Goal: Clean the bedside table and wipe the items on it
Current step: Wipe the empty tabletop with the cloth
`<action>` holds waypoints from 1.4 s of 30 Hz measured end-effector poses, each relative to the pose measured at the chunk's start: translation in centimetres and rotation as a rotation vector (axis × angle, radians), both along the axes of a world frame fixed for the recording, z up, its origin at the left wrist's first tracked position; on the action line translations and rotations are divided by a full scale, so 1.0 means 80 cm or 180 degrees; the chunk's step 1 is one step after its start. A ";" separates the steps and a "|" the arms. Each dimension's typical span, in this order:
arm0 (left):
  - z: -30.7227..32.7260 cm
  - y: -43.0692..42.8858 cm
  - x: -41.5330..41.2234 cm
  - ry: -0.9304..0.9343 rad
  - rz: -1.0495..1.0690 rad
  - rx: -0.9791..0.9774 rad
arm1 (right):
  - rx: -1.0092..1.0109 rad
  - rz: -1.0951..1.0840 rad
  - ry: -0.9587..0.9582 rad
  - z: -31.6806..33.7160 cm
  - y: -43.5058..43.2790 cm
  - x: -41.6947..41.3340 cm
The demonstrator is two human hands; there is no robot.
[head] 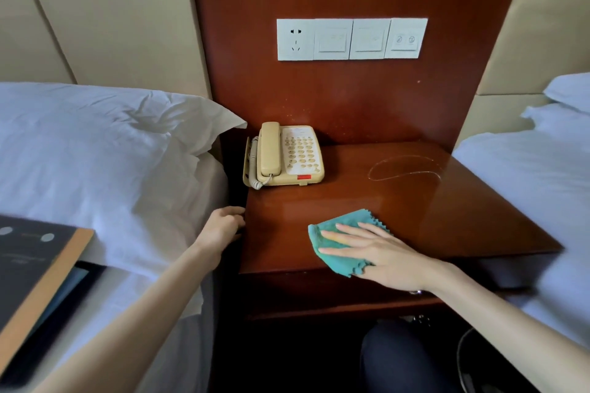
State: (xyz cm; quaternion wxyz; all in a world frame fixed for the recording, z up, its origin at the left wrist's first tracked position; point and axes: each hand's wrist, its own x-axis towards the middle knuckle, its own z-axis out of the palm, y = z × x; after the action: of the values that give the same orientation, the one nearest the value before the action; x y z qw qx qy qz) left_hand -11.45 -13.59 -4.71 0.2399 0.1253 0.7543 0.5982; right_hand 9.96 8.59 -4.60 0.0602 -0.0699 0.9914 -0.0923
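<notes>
head view: the right hand (pixel 381 254) lies flat, fingers spread, pressing a teal microfibre cloth (pixel 343 241) onto the glossy reddish-brown wooden tabletop (pixel 431 217) near its front edge. the left hand (pixel 223 226) curls around the tabletop's left edge. a beige corded telephone (pixel 284 155) sits at the back left.

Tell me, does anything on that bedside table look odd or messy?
Yes: a pale looping streak marks the glossy table top right of the telephone, like a dried smear. The cloth lies nearer the front edge.
</notes>
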 end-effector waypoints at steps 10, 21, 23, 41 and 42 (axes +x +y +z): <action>-0.013 0.007 -0.008 0.0227 0.0082 -0.0261 | -0.0037 0.0031 0.0062 -0.001 -0.046 -0.024; -0.006 0.008 0.019 0.2319 -0.0439 -0.1812 | -0.0160 -0.0327 0.0103 -0.003 -0.011 -0.006; -0.004 0.007 0.020 0.2563 -0.0482 -0.2017 | -0.0188 -0.0501 0.0114 -0.002 0.003 0.003; -0.012 0.026 0.057 0.3262 -0.1162 -0.1743 | -0.0114 -0.2616 0.0324 0.000 0.171 0.076; -0.011 0.029 0.060 0.3278 -0.1205 -0.1754 | -0.0078 -0.2586 0.0262 0.000 0.174 0.073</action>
State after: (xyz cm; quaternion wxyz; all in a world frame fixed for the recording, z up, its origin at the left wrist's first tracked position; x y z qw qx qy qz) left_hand -6.67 -11.31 -5.57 -0.0298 0.4634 0.8648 0.1908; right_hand 15.77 22.47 -4.59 -0.0217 0.3230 0.9388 -0.1175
